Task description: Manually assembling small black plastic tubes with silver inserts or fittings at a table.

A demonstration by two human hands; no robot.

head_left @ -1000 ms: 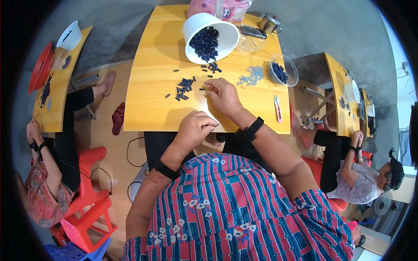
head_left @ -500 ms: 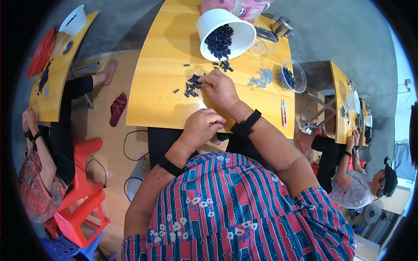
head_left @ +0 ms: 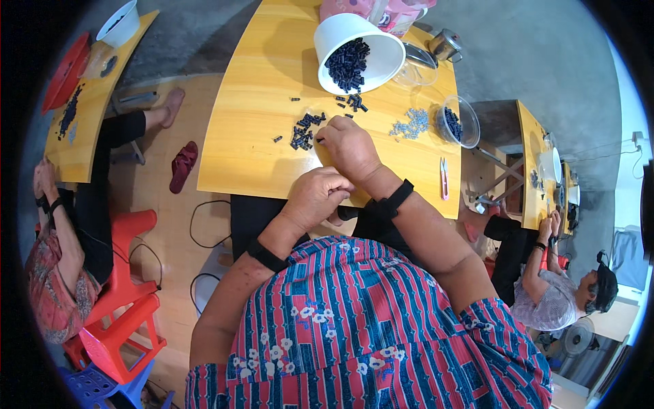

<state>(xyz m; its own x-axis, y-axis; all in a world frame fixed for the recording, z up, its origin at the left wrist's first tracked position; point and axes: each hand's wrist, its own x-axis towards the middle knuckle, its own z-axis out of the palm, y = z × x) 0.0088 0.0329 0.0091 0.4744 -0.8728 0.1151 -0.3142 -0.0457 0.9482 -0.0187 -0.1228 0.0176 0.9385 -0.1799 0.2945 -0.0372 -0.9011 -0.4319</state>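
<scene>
My right hand (head_left: 351, 148) is over the near part of the yellow table (head_left: 245, 82), thumb and fingers pinched on a small black cylindrical part (head_left: 320, 141). Just left of its fingertips lies a small pile of similar black parts (head_left: 301, 136). My left hand (head_left: 317, 198) is closed at the table's front edge, below and left of the right hand. Whatever its curled fingers hold, if anything, is hidden. More black parts (head_left: 355, 102) have spilled at the mouth of a white tub (head_left: 388, 61), which lies tipped toward me with many inside.
Right of my hands are small grey-clear pieces (head_left: 410, 124), a clear bowl (head_left: 471, 129) of black parts and pink-handled snips (head_left: 444, 180). A clear lid (head_left: 417, 67), metal mug (head_left: 446, 45) and pink bag (head_left: 403, 16) stand at the back. Other people sit at tables on both sides.
My right hand has drawn back slightly from the pile toward me, a black part now showing at its fingertips. The left hand stays nearly in place. The view has shifted a little.
</scene>
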